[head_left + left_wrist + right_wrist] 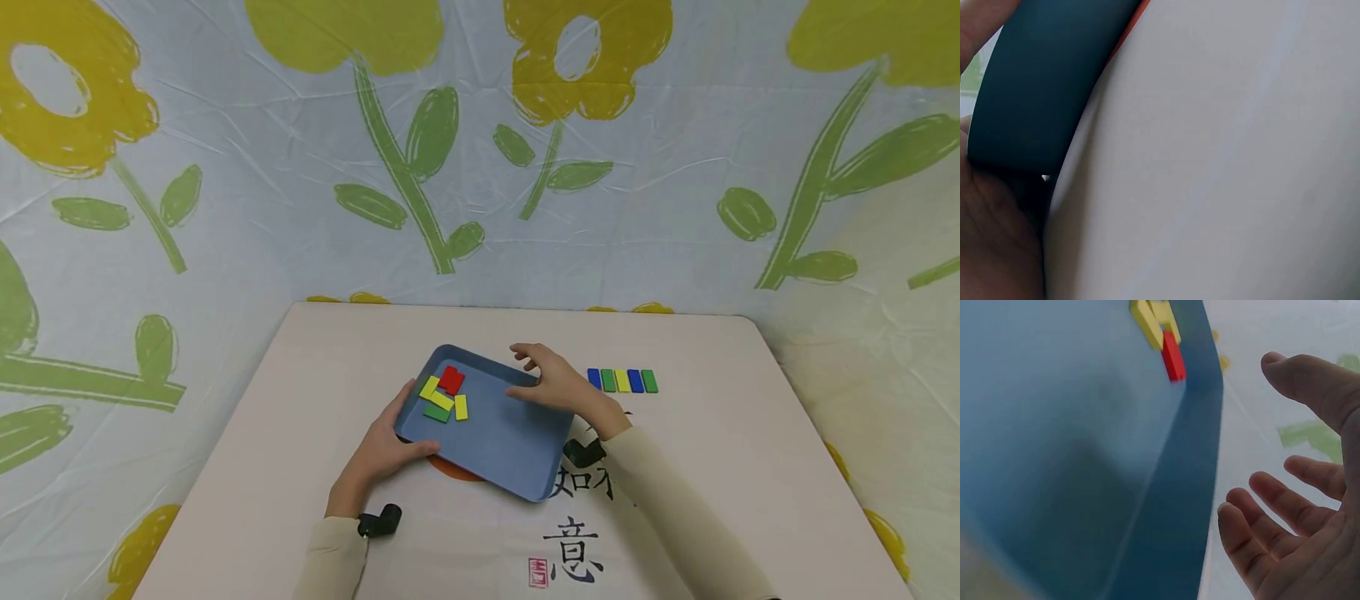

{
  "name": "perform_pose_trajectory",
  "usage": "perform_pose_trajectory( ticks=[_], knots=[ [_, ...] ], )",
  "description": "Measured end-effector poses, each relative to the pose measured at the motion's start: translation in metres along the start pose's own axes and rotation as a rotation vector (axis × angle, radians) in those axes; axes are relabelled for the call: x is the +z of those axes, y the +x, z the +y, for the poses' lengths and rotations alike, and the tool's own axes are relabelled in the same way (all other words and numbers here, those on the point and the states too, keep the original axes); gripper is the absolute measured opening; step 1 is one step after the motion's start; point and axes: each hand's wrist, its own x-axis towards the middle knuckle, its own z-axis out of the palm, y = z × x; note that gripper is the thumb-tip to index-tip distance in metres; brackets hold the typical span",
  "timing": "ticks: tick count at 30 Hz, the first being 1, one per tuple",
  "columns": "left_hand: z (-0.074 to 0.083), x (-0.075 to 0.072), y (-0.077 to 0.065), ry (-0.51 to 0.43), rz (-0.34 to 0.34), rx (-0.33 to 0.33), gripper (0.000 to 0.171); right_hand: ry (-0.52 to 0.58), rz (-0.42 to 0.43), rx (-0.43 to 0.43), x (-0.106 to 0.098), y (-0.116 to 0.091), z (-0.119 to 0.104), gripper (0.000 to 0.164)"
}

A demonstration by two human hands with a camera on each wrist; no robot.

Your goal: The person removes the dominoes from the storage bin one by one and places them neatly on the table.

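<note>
A blue rectangular tray (pixel 501 442) sits turned at an angle in the middle of the table. Its left corner is held by my left hand (pixel 384 450), thumb along the near rim and fingers at the left side; part of the palm shows against the outer wall in the left wrist view. Toward the tray's left end lie a red block (pixel 451 380), several yellow blocks (pixel 461 407) and a green block (pixel 437 412). Over the right rim hovers my right hand (pixel 558 383), thumb and fingers spread with nothing between them, also visible in the right wrist view.
Right of the tray, a row of blue, green and yellow blocks (pixel 622 381) stands side by side. An orange round patch (pixel 456 472) peeks out under the tray's near edge. Black characters (pixel 573 550) mark the pale tabletop (pixel 300 375). Flowered cloth (pixel 487 250) surrounds the table.
</note>
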Motion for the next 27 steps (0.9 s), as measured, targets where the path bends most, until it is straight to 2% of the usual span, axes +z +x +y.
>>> perform_pose_trajectory(
  ticks=[6,15,21,27],
  knots=[
    [-0.001,0.000,0.001,0.000,0.000,-0.003,0.113,0.003,-0.051,-0.044,0.025,0.010,-0.010,0.078],
    [-0.002,0.000,0.000,-0.003,0.002,0.006,0.112,-0.010,-0.139,-0.029,0.059,0.022,-0.021,0.076],
    [-0.003,0.000,0.001,-0.003,0.000,0.015,0.113,-0.025,-0.160,-0.012,0.071,0.025,-0.023,0.074],
    [-0.003,0.000,0.002,-0.007,0.000,0.026,0.113,-0.043,-0.146,-0.023,0.078,0.029,-0.024,0.071]
  ],
)
